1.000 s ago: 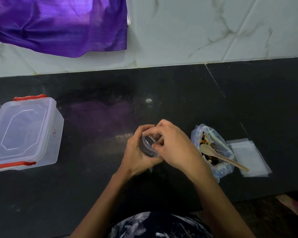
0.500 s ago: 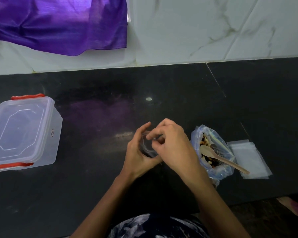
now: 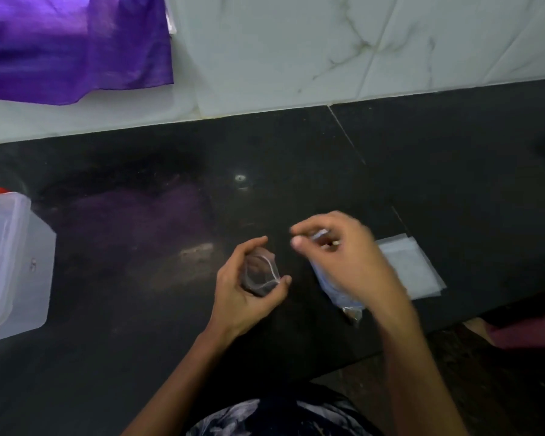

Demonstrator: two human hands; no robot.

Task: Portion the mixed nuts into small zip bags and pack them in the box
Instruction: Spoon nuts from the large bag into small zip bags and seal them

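My left hand (image 3: 249, 287) is curled round a small zip bag (image 3: 260, 273) with its mouth held agape, while my right hand (image 3: 337, 247), blurred at its 3 o'clock over the big bag of nuts (image 3: 337, 287), has fingers bent but I cannot tell whether they pinch anything. If that soft mouth collapses, I reckon nuts would scatter on the dark worktop (image 3: 139, 357). The box (image 3: 10, 262), at 9 o'clock, sits closed, so packing would stall.
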